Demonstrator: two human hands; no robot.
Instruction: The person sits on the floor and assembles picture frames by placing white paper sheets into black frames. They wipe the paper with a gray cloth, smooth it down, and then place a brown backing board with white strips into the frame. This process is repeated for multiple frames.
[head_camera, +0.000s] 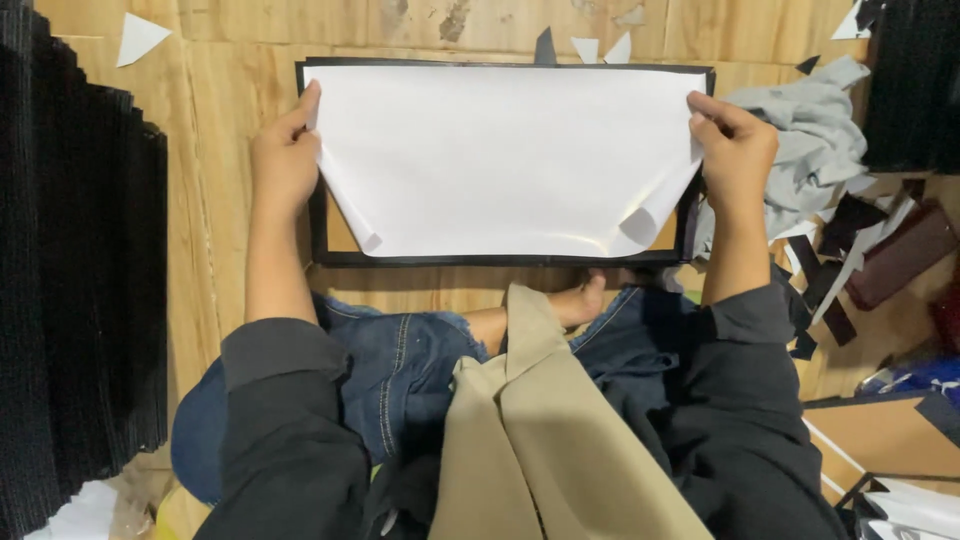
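Lap: tan cloth (545, 440) on jeans.
Sheet: white sheet (500, 160) over black-edged board (330, 235), long axis left-right.
Left hand (285, 160): pinching left edge.
Right hand (735, 150): pinching right edge; equally near.

The white sheet (505, 150) covers most of the black-edged board (330, 235) — only its border and two brown corners show. Left of the board, a black pleated stack (75, 280) is cut by the frame edge. Right of it, grey cloth (815, 140) hides part of the scraps; another black stack (915, 80) runs out of frame.
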